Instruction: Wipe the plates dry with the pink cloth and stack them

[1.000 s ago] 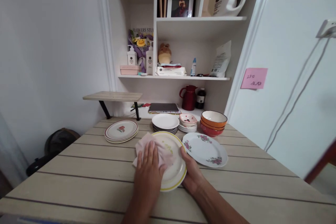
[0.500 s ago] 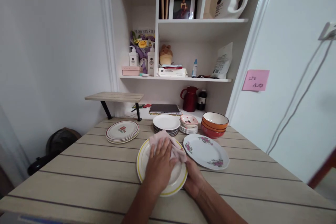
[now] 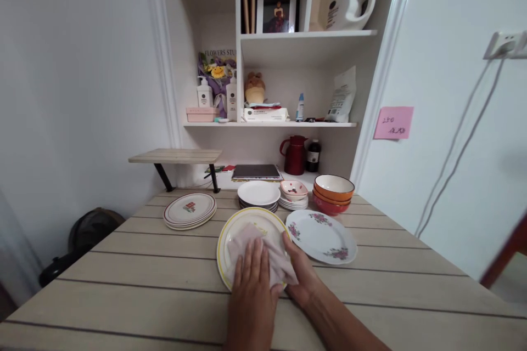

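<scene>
A round cream plate with a yellow-lined rim [image 3: 224, 255] is in front of me, tilted a little off the table. My right hand [image 3: 302, 274] grips its right edge, thumb on the upper side and the other fingers hidden below. Over the plate's face lies a pale pink cloth [image 3: 272, 247], crumpled, one corner hanging past the rim beside my right hand. Flat on the cloth, fingers stretched out, my left hand [image 3: 253, 279] presses it against the plate. Close to my right hand lies an oval white plate with pink flowers [image 3: 319, 238].
Plates with a red flower motif [image 3: 189, 208] are stacked at the left. Behind are a white plate on dark ones [image 3: 258, 193], a pink patterned bowl [image 3: 293, 188] on small plates, and orange and red bowls [image 3: 332, 194]. A small raised shelf [image 3: 177, 156] stands back left on the wooden table [image 3: 144, 263].
My left hand and the cloth have slid from the plate's upper part toward me. The plate's near edge has dropped behind my hand, and my right thumb now shows on the rim.
</scene>
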### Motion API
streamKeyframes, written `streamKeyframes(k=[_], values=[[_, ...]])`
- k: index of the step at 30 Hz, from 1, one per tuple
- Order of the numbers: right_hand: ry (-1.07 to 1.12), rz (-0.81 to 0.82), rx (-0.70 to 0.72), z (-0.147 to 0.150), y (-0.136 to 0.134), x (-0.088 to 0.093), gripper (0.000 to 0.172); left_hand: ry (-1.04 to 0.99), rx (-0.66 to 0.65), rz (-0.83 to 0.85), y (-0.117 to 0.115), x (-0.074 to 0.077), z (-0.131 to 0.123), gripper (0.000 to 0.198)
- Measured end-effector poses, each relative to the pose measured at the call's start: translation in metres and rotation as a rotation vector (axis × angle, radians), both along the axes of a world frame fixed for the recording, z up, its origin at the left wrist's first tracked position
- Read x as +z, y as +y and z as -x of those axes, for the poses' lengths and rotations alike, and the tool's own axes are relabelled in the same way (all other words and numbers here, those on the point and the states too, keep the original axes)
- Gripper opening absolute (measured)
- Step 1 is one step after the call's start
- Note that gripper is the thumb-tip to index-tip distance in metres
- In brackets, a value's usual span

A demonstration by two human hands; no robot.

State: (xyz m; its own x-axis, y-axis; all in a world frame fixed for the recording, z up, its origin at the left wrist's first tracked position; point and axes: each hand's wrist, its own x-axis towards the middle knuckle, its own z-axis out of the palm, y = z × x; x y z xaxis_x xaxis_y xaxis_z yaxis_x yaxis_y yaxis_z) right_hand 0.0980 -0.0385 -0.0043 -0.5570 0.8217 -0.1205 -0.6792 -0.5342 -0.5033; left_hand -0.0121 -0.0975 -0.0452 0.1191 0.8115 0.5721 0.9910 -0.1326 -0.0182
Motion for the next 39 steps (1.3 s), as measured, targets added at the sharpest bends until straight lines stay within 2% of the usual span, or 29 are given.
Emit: streamKeyframes(k=[3, 5, 7, 9, 11, 15, 18, 20, 22, 25, 27, 29, 32, 36, 37, 39], values=[[0.021, -0.005, 0.03, 0.0, 0.001, -0.001, 0.048, -0.028, -0.108, 0.077, 0.019, 0.024, 0.004, 0.06], [0.055, -0.026, 0.039, 0.001, 0.002, -0.003, 0.047, -0.047, -0.136, 0.119, 0.032, 0.041, 0.011, 0.055], [0.069, -0.042, 0.027, 0.002, 0.004, -0.005, 0.047, -0.046, -0.111, 0.13, 0.041, 0.054, 0.017, 0.054], [0.068, -0.048, 0.001, 0.003, 0.005, -0.006, 0.049, -0.031, -0.041, 0.106, 0.043, 0.057, 0.022, 0.056], [0.066, -0.043, -0.022, 0.003, 0.006, -0.006, 0.052, -0.018, 0.046, 0.052, 0.037, 0.049, 0.024, 0.057], [0.069, -0.036, -0.027, 0.003, 0.006, -0.002, 0.053, -0.036, 0.174, -0.06, 0.013, 0.013, 0.016, 0.054], [0.053, -0.013, -0.001, 0.002, 0.003, 0.0, 0.053, -0.059, 0.119, -0.049, -0.001, -0.005, 0.003, 0.057], [0.028, 0.022, 0.023, 0.0, 0.001, 0.0, 0.054, -0.071, 0.035, 0.001, -0.002, -0.005, -0.004, 0.06], [0.034, 0.035, 0.051, -0.001, 0.001, -0.001, 0.052, -0.083, -0.054, 0.056, 0.004, 0.007, -0.007, 0.058], [0.089, 0.007, 0.095, 0.0, 0.002, -0.002, 0.048, -0.095, -0.168, 0.137, 0.024, 0.034, -0.001, 0.055], [0.097, -0.019, 0.082, 0.001, 0.004, -0.004, 0.045, -0.105, -0.168, 0.17, 0.038, 0.05, 0.008, 0.055], [0.079, -0.03, 0.035, 0.002, 0.006, -0.005, 0.046, -0.107, -0.11, 0.163, 0.048, 0.056, 0.019, 0.055], [0.048, -0.03, -0.01, 0.003, 0.008, -0.006, 0.052, -0.084, 0.03, 0.07, 0.046, 0.047, 0.028, 0.055], [0.043, -0.071, -0.009, 0.002, 0.009, -0.005, 0.055, -0.099, 0.196, -0.014, 0.018, 0.012, 0.016, 0.054], [0.04, -0.073, -0.009, 0.001, 0.008, -0.005, 0.056, -0.103, 0.186, -0.006, 0.01, 0.004, 0.01, 0.055], [0.009, -0.043, 0.009, -0.002, 0.008, -0.004, 0.058, -0.083, 0.086, 0.027, 0.0, -0.006, -0.002, 0.057]])
